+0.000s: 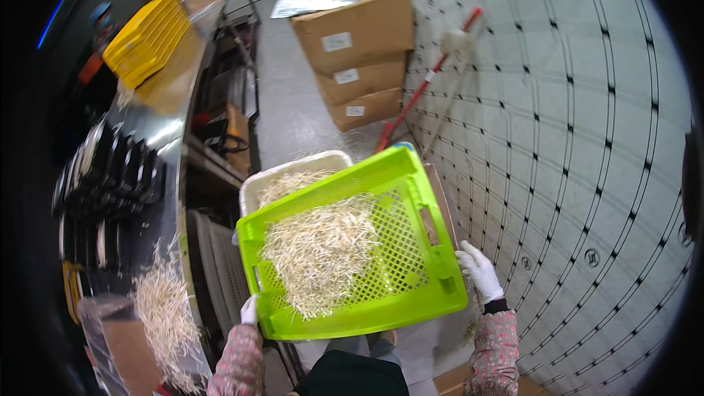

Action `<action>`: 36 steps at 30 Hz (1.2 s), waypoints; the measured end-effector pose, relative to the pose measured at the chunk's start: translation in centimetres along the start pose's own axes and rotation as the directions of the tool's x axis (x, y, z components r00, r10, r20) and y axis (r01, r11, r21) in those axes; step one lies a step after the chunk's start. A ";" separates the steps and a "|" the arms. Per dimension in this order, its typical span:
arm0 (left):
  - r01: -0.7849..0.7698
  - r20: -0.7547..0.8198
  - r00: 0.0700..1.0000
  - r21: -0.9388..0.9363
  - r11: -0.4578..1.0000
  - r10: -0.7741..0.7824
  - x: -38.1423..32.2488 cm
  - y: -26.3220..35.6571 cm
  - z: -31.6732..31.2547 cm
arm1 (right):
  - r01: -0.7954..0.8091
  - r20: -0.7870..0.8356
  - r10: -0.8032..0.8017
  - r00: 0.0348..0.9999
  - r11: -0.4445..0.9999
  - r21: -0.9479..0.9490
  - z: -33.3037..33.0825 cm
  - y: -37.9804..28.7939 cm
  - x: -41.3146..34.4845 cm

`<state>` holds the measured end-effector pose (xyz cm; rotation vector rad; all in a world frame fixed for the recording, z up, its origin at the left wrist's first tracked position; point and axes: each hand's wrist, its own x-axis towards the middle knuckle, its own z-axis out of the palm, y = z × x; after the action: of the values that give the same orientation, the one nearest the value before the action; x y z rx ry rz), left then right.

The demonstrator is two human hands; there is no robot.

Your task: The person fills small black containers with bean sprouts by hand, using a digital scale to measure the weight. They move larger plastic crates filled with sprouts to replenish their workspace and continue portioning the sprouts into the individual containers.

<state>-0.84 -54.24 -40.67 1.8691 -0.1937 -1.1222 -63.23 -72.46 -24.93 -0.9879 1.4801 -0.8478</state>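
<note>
A lime-green plastic crate (363,319) with a perforated bottom is held tilted in front of me. A heap of pale bean sprouts (324,253) lies in it, towards the left. My left hand (249,311), in a white glove, grips the crate's lower left corner, its fingers partly hidden by the crate. On the right side, my gloved right hand (479,272) holds the crate's outer edge. Beyond the crate, partly covered by it, stands a whitish tub (254,190) that also contains sprouts.
Along the left runs a metal table (184,176) with loose sprouts (165,308), stacked black trays (110,176) and yellow crates (148,38). A person (102,25) is behind it. Stacked cardboard boxes (357,38) and a red pole (426,82) stand ahead, by the patterned wall covering (550,148).
</note>
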 end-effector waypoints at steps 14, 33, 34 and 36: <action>-0.260 -0.217 0.932 0.160 0.952 0.291 -13.0 10.8 -1.7 | -0.131 -0.262 0.048 0.964 0.942 -0.309 -0.2 -5.1 -6.8; -0.309 -0.197 0.933 -0.004 0.951 0.302 -17.5 10.7 11.9 | -0.294 -0.663 0.173 0.729 0.953 -0.075 -8.4 -9.1 -3.1; -0.274 -0.203 0.933 0.139 0.952 0.298 -18.7 11.2 11.4 | -0.252 -0.618 0.141 0.774 0.963 -0.095 -8.5 -9.1 -3.8; -0.409 -0.295 0.850 0.148 0.900 0.435 -15.6 8.7 7.2 | -0.420 -0.660 0.174 0.730 0.877 -0.232 -5.1 -7.8 -4.2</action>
<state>-12.71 -55.24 -25.51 1.9258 -0.4448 -0.5037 -67.16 -71.74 -15.55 -0.7077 2.3809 -0.6912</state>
